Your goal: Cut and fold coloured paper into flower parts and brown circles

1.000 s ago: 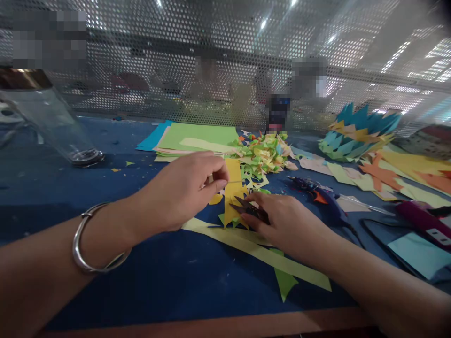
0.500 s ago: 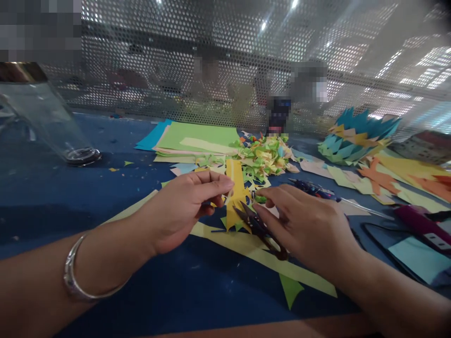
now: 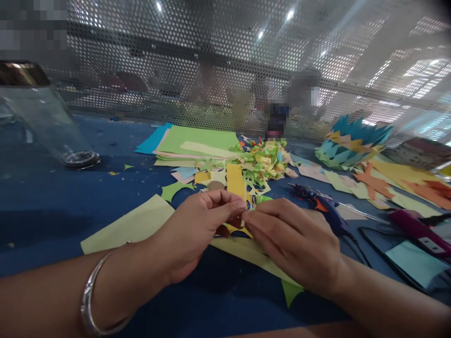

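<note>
My left hand [image 3: 211, 220], a silver bangle on its wrist, is closed in a pinch. Thumb and fingers hold a thin pale paper strip [image 3: 243, 222], mostly hidden. My right hand [image 3: 292, 237] is closed too, its fingertips meeting the left ones at the strip. Just beyond the fingers lies a yellow paper piece [image 3: 234, 178]. Beneath both hands runs a long pale-yellow paper band [image 3: 255, 256], with a green paper scrap [image 3: 291, 292] at its near end. The scissors seen earlier are out of sight.
A glue gun [image 3: 326, 209] lies right of my right hand, near a purple power strip [image 3: 417, 232]. Behind are paper scraps [image 3: 268, 157], stacked coloured sheets [image 3: 200, 139] and a zigzag paper bowl [image 3: 352, 143]. A glass bottle [image 3: 52, 122] leans at the left.
My hands have come together, the right moving left to meet the left one's fingertips. The scissors no longer show. The view has shifted slightly.
</note>
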`<state>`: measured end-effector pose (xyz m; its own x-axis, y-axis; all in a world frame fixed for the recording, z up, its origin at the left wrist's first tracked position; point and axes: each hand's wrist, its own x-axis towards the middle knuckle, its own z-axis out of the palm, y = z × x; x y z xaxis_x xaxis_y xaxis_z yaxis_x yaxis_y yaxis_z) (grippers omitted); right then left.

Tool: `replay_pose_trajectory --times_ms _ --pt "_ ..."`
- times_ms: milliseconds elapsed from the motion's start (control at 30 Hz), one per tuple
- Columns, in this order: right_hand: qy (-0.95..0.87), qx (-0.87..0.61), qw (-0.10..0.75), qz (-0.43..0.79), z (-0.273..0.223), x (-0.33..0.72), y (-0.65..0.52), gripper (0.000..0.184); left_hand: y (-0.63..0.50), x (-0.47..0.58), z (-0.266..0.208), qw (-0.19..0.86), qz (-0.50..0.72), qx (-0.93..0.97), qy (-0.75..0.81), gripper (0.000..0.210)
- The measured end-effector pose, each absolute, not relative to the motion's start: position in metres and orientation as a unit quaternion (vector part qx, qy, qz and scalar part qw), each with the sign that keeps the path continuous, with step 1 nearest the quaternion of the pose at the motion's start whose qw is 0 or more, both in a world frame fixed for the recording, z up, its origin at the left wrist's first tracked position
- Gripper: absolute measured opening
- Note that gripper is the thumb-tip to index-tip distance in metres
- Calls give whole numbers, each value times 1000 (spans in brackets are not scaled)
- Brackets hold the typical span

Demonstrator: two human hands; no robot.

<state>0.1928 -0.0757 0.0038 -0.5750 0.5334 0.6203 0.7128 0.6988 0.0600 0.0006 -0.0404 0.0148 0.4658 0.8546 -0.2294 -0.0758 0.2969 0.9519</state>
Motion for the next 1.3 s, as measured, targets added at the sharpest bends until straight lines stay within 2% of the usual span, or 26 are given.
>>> replay_pose_trajectory --times_ms 267,400,667,900,1300 --pt "-806 -416 418 49 6 189 -67 7 -41 3 20 688 299 520 409 16" --pt "-770 -452 419 167 6 189 -62 3 -40 2 20 685 282 538 403 12" --pt "-686 -485 391 376 7 191 -62 18 -39 1 18 681 262 558 395 14" --pt "-664 -504 382 399 4 195 -60 23 -40 0 17 681 256 559 398 12" --pt "-695 -470 366 403 8 188 -65 16 -36 -1 16 632 208 624 409 10"
